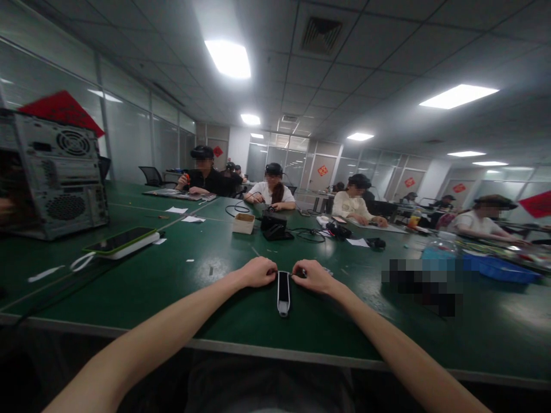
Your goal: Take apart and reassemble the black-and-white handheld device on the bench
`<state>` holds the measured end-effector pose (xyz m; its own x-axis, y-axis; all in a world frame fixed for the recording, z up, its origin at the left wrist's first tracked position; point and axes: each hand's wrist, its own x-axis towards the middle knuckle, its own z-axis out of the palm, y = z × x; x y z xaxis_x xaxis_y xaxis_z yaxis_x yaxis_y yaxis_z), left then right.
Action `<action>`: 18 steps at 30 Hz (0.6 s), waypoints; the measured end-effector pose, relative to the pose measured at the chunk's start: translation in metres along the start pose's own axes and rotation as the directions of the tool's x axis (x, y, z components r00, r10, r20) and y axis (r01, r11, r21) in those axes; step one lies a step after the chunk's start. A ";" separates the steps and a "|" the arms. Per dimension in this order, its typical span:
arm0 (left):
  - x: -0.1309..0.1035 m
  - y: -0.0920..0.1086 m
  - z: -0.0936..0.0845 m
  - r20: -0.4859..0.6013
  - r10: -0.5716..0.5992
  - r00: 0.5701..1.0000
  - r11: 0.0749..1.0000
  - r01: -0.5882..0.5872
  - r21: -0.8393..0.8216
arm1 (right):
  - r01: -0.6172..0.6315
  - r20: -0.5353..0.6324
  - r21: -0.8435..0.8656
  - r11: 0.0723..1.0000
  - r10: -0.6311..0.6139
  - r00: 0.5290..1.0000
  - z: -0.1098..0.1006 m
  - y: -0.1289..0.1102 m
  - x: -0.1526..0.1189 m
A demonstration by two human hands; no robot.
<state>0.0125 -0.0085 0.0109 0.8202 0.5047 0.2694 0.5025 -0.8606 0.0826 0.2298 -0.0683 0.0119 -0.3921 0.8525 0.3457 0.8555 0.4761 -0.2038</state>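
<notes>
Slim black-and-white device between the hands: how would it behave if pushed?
The device is likely stiff: its long edges look straight. It appears low and flat-lying, so should slide rather than roll. The green table has a sheen, so the device may skid.

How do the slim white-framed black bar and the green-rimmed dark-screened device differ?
The slim white-framed black bar looks narrower than the green-rimmed dark-screened device. The left hand and right hand flank the bar's far end; neither is at the device. Both have dark tops facing up.
</notes>
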 end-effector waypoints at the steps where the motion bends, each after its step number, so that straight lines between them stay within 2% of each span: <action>1: 0.000 0.000 0.000 0.003 -0.002 1.000 1.000 0.002 -0.001 | 0.008 -0.001 0.011 1.000 -0.008 1.000 0.001 0.000 0.000; 9: 0.000 -0.001 0.000 0.005 -0.008 1.000 1.000 0.008 -0.015 | 0.011 0.018 0.054 0.998 -0.012 1.000 0.001 -0.001 -0.001; 14: 0.000 -0.001 0.000 0.010 0.004 1.000 1.000 -0.003 -0.026 | -0.017 -0.001 -0.005 1.000 0.017 1.000 -0.013 0.000 0.000; 16: 0.001 -0.002 0.000 0.014 0.006 1.000 1.000 -0.005 -0.024 | -0.114 -0.041 -0.104 0.988 0.110 0.993 -0.023 0.004 0.001; 18: 0.001 -0.002 0.000 0.012 0.006 1.000 1.000 -0.006 -0.017 | -0.283 -0.112 -0.214 0.935 0.264 0.958 -0.035 0.013 0.000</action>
<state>0.0124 -0.0064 0.0108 0.8263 0.5003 0.2586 0.4929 -0.8646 0.0975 0.2530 -0.0698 0.0408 -0.1119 0.9184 0.3796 0.9831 0.1580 -0.0926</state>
